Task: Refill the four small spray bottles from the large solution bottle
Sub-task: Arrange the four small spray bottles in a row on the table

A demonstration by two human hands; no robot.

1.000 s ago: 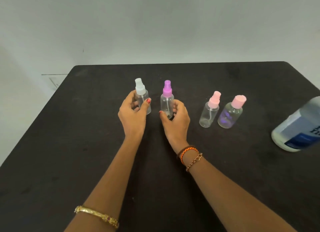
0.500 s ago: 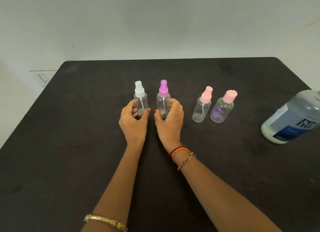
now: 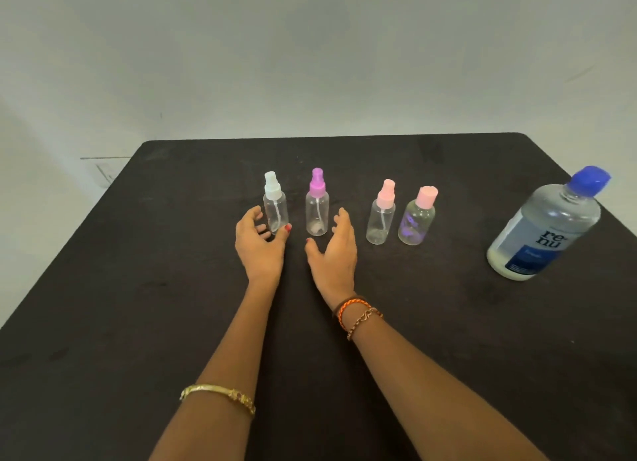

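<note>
With fingers (image 3: 256,215) of both hands loose and empty, best to steady the clear purple-capped spray bottle (image 3: 317,208) low on the black tabletop (image 3: 138,288) and unscrew upright.

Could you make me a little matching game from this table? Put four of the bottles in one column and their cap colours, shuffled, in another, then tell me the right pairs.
Bottles:
1. leftmost spray bottle
2. second spray bottle from the left
3. third spray bottle from the left
4. large solution bottle

Cap colours:
A. blue
B. white
C. pink
D. purple

Pairs: 1-B, 2-D, 3-C, 4-A. All four stand upright on the black table with their caps on.
</note>
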